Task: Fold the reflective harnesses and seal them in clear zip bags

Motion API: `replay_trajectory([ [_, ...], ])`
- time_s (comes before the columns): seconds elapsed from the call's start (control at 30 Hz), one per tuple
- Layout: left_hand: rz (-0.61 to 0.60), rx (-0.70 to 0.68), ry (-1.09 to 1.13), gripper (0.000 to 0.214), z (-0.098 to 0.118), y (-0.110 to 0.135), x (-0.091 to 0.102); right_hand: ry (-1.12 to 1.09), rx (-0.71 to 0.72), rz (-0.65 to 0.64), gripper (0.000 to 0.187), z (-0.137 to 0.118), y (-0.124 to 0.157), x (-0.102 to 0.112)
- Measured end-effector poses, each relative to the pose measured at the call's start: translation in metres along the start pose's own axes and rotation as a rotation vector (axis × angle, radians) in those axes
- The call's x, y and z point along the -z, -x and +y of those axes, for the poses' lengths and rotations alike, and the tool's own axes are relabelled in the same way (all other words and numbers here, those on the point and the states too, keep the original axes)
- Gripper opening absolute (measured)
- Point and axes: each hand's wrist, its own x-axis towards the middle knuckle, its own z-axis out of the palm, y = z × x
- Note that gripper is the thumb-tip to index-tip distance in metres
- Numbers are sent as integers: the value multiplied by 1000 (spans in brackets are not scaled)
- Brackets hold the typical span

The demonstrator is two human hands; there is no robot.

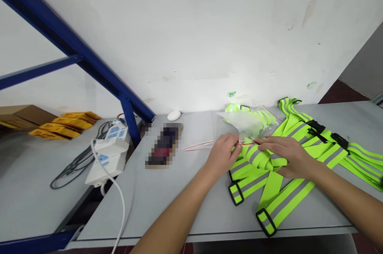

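Left fingers (pixel 231 142) pinched together on the edge of a clear zip bag (pixel 243 125), near its red seal line. Right fingers (pixel 269 141) spread flat on a folded lime reflective vest (pixel 263 159), pressing, not gripping.

White wall (pixel 191 38) behind, blue steel frame (pixel 68 42) at 10 o'clock. Grey desk (pixel 155 210) carries the work. Vest bundle sits under the right hand, bag touching it at 12 o'clock. Lime reflective straps (pixel 277 202) fan out toward 3 and 6 o'clock, black buckles (pixel 265 222) on the ends. Flat zip bag (pixel 197 131) lies at 9 o'clock from the clear one; power strips (pixel 112 154) further out the same way.

Handling: vest looks light, soft, floppy, likely to spring open, so hold it at the folded middle. Bag looks thin and slippery; take it by the edges.

Hidden: glare and fingers obscure the bag's mouth. Lime fabric shows inside it. Can't tell if straps belong to the bundle. Pixelated object (pixel 164 145) unreadable.
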Motion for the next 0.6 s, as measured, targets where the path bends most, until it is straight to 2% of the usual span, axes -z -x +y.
replay_trajectory([
  [0.17,92,-69,-179,13,-9,-1,-1,30,36,29,53,-1,-1,-2],
  [0.33,38,-23,-201,19,-8,-2,-1,81,-12,134,54,2,1,-3],
  [0.47,-24,38,-8,23,3,0,-9,158,-35,219,55,1,0,-8],
  [0.6,12,158,230,26,16,2,-18,224,-52,254,57,-4,-3,-19],
])
